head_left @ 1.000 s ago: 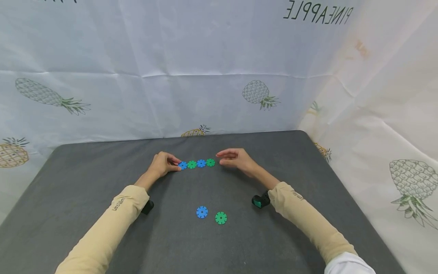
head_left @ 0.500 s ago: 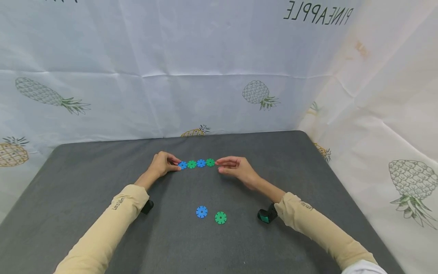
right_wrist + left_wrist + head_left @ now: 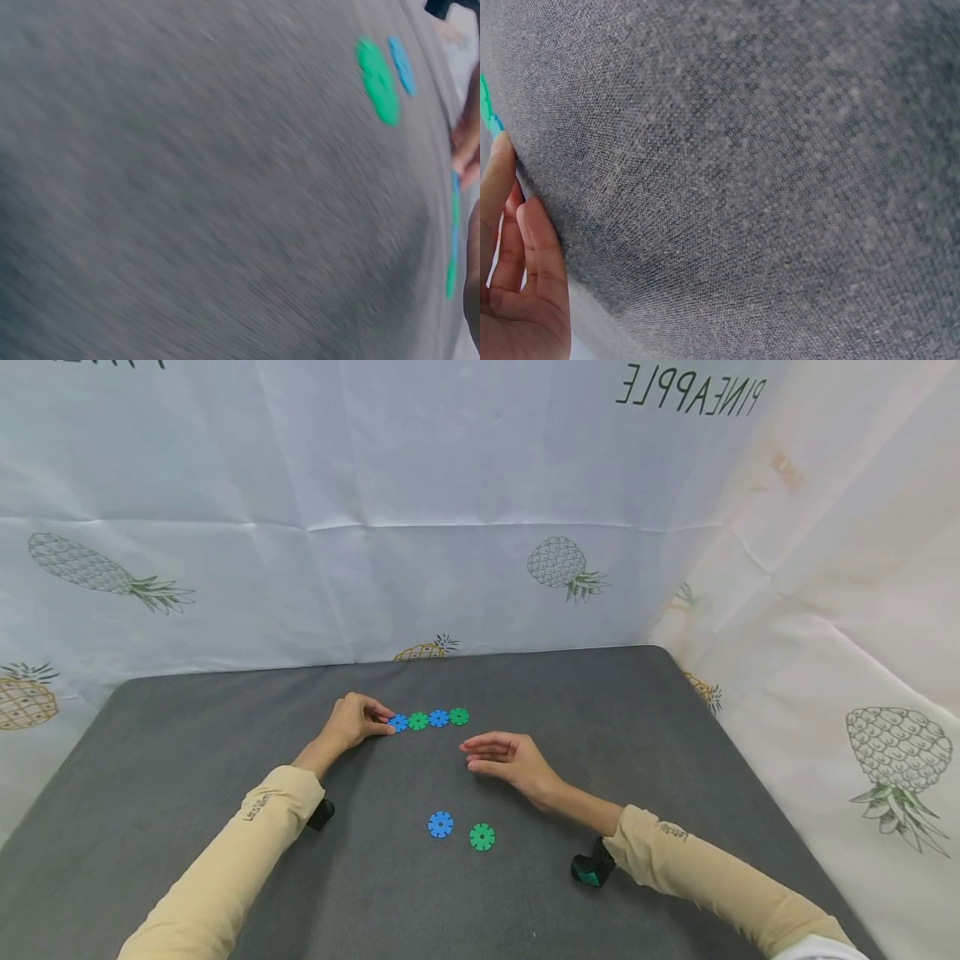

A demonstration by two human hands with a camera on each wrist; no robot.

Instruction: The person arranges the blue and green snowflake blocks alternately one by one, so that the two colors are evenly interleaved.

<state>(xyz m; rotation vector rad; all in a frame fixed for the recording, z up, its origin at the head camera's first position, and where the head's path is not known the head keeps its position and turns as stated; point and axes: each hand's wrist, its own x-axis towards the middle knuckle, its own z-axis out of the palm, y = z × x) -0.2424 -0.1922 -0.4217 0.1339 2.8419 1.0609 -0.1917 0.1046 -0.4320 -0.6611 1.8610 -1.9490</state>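
Observation:
A row of notched plastic discs in alternating blue and green lies toward the back of the table in the head view. My left hand (image 3: 349, 721) pinches the blue disc (image 3: 399, 722) at the row's left end between thumb and fingers. To its right come a green disc (image 3: 417, 721), another blue disc (image 3: 438, 718) and a green end disc (image 3: 459, 717). Below the row's right end, my right hand (image 3: 513, 767) is held with relaxed fingers and nothing in them. Nearer the front lie a loose blue disc (image 3: 440, 824) and a loose green disc (image 3: 482, 837), apart from each other.
Dark grey cloth covers the table (image 3: 247, 877). A white pineapple-print curtain (image 3: 360, 585) hangs along the back and right side. Each wrist carries a black camera, such as the right wrist camera (image 3: 592, 863).
My right hand has come away from the green end of the row, moving toward the front of the table. The left hand keeps its pinch, and the discs stay in place.

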